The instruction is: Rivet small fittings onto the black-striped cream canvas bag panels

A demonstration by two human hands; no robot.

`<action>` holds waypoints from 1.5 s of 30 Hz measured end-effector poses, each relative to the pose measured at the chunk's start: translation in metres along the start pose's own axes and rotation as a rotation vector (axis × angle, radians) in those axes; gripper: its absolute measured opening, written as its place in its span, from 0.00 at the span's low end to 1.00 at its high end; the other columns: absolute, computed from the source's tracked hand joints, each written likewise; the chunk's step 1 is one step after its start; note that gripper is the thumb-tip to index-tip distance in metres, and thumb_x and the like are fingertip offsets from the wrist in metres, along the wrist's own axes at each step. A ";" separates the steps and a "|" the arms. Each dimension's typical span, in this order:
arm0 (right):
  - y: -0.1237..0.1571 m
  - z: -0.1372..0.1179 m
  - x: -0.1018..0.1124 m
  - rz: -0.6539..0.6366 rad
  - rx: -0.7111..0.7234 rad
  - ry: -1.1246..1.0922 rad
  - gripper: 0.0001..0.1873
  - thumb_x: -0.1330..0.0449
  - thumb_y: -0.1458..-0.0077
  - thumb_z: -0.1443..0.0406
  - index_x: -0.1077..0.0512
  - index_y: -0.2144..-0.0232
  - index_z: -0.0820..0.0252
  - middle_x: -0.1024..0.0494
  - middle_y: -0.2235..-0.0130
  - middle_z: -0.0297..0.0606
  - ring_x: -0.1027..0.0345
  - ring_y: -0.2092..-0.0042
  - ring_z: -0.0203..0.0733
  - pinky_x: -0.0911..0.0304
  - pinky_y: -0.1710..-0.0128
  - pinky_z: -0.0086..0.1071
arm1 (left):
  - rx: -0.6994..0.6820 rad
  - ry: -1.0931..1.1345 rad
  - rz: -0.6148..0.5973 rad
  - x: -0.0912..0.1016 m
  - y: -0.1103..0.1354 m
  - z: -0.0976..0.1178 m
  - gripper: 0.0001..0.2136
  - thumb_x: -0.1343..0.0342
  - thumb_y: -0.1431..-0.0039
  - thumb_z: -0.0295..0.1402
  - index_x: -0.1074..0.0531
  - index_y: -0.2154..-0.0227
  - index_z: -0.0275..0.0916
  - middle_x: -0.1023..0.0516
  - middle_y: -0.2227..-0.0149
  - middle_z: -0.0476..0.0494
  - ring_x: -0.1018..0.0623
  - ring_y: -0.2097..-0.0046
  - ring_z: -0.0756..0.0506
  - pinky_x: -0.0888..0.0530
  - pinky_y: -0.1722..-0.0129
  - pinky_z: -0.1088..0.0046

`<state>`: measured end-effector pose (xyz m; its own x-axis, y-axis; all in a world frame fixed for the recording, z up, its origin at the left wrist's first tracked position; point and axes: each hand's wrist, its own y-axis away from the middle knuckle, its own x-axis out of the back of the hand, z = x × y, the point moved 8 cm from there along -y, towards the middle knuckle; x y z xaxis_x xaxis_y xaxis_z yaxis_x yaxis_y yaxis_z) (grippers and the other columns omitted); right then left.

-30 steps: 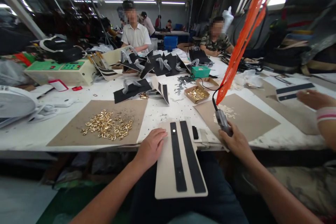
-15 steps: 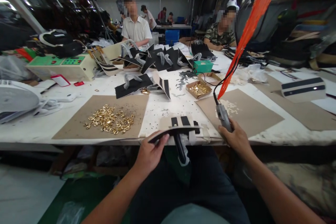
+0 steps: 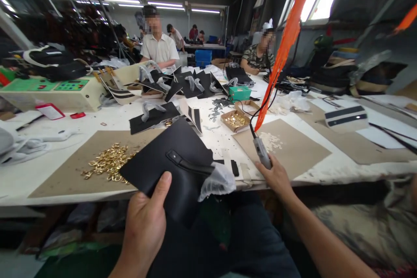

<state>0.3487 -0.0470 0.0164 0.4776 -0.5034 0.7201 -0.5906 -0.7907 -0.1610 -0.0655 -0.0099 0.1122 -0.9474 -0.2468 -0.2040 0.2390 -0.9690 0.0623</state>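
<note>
My left hand (image 3: 148,213) grips a black bag panel (image 3: 156,156) at its lower edge, thumb on the face turned to me. A black strap handle (image 3: 185,163) is fixed to that face, and clear plastic wrap (image 3: 219,181) covers its right end. In my right hand (image 3: 275,176) is a grey electric screwdriver (image 3: 261,152) with a black cable at its top, held at the table's front edge beside an orange strand bundle (image 3: 276,65). Behind the panel, gold metal fittings (image 3: 109,160) lie heaped on brown card, partly hidden. Small pale pieces (image 3: 271,142) lie just beyond the screwdriver.
More black panels with wrapped handles (image 3: 156,117) lie farther back on the white table (image 3: 211,139). A small carton (image 3: 234,120) holds gold parts, with a green box (image 3: 239,93) behind it. A green-topped machine (image 3: 55,91) stands left. Two co-workers sit across the table.
My left hand has raised and turned the panel, so its black face and handle now show. The screwdriver stays in my right hand. The whole view has shifted slightly.
</note>
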 end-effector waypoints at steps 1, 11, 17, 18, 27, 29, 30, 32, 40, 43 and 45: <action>0.001 0.000 0.001 0.000 0.014 0.016 0.36 0.43 0.44 0.45 0.31 0.41 0.61 0.22 0.50 0.50 0.29 0.50 0.58 0.35 0.49 0.47 | 0.021 -0.006 -0.018 0.002 0.004 -0.005 0.26 0.28 0.52 0.45 0.19 0.52 0.35 0.14 0.57 0.40 0.22 0.43 0.33 0.27 0.39 0.57; 0.096 -0.169 0.066 0.042 0.543 -0.343 0.12 0.39 0.37 0.55 0.23 0.54 0.49 0.22 0.52 0.43 0.27 0.51 0.53 0.32 0.49 0.45 | 0.092 -0.164 -0.110 0.017 0.031 -0.028 0.24 0.32 0.47 0.49 0.18 0.56 0.33 0.14 0.62 0.40 0.19 0.49 0.34 0.25 0.43 0.59; 0.157 -0.264 0.000 -0.403 0.881 -0.193 0.39 0.31 0.48 0.44 0.29 0.39 0.52 0.24 0.45 0.51 0.30 0.47 0.63 0.38 0.45 0.58 | 0.074 -0.319 -0.136 0.033 0.051 -0.028 0.30 0.38 0.47 0.58 0.18 0.54 0.35 0.14 0.58 0.37 0.19 0.50 0.31 0.22 0.47 0.59; 0.159 -0.264 -0.011 -0.414 0.874 -0.199 0.43 0.30 0.51 0.43 0.31 0.37 0.53 0.25 0.43 0.53 0.32 0.45 0.65 0.40 0.43 0.60 | 0.068 -0.303 -0.157 0.036 0.056 -0.031 0.32 0.40 0.46 0.60 0.19 0.52 0.37 0.15 0.54 0.37 0.20 0.47 0.31 0.22 0.46 0.58; 0.150 -0.224 -0.061 -0.914 0.311 -0.878 0.16 0.42 0.34 0.52 0.21 0.61 0.55 0.21 0.62 0.37 0.27 0.60 0.46 0.31 0.58 0.37 | -0.076 -0.264 -0.131 0.059 0.034 -0.048 0.31 0.37 0.42 0.49 0.34 0.39 0.46 0.27 0.38 0.36 0.24 0.40 0.33 0.24 0.42 0.54; 0.156 -0.211 -0.075 -1.083 0.047 -0.942 0.20 0.38 0.39 0.48 0.21 0.63 0.58 0.21 0.66 0.37 0.27 0.65 0.45 0.31 0.64 0.36 | -0.006 -0.181 -0.134 0.060 0.021 -0.052 0.32 0.33 0.45 0.44 0.35 0.39 0.46 0.26 0.39 0.37 0.24 0.41 0.34 0.25 0.42 0.54; 0.158 -0.208 -0.079 -1.145 -0.021 -0.957 0.21 0.36 0.41 0.47 0.21 0.62 0.58 0.21 0.66 0.37 0.26 0.66 0.45 0.30 0.64 0.36 | 0.066 -0.094 -0.194 0.055 0.018 -0.057 0.32 0.32 0.46 0.42 0.34 0.39 0.45 0.24 0.41 0.36 0.23 0.42 0.34 0.24 0.43 0.55; 0.156 -0.210 -0.081 -1.213 0.003 -0.953 0.21 0.33 0.43 0.48 0.20 0.60 0.58 0.19 0.64 0.38 0.25 0.61 0.47 0.30 0.56 0.39 | 0.233 0.057 -0.349 0.042 0.021 -0.069 0.27 0.30 0.47 0.40 0.27 0.45 0.40 0.18 0.48 0.36 0.19 0.47 0.33 0.22 0.47 0.55; 0.069 -0.263 -0.137 -0.909 0.288 -0.746 0.23 0.41 0.37 0.48 0.20 0.55 0.60 0.18 0.61 0.42 0.24 0.60 0.46 0.30 0.58 0.38 | 0.474 0.171 -0.375 0.048 0.030 -0.108 0.22 0.28 0.53 0.44 0.17 0.58 0.35 0.14 0.61 0.35 0.16 0.60 0.35 0.21 0.55 0.57; 0.046 -0.303 -0.198 -0.784 0.564 -0.436 0.13 0.37 0.39 0.58 0.19 0.58 0.59 0.17 0.62 0.40 0.25 0.61 0.44 0.31 0.58 0.36 | 0.492 0.144 -0.365 0.062 0.027 -0.120 0.25 0.28 0.54 0.48 0.17 0.58 0.35 0.14 0.62 0.35 0.16 0.60 0.33 0.21 0.56 0.57; 0.039 -0.325 -0.240 -0.737 0.715 -0.256 0.11 0.38 0.40 0.64 0.18 0.57 0.58 0.17 0.59 0.40 0.25 0.60 0.43 0.32 0.57 0.35 | 0.493 0.116 -0.360 0.072 0.025 -0.127 0.25 0.27 0.55 0.49 0.17 0.59 0.35 0.14 0.64 0.35 0.16 0.61 0.34 0.21 0.59 0.59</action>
<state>0.0000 0.1562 0.0566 0.7343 0.1920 0.6511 0.3817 -0.9099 -0.1622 -0.1009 -0.0529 -0.0249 -0.9144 0.0684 -0.3991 -0.2439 -0.8797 0.4081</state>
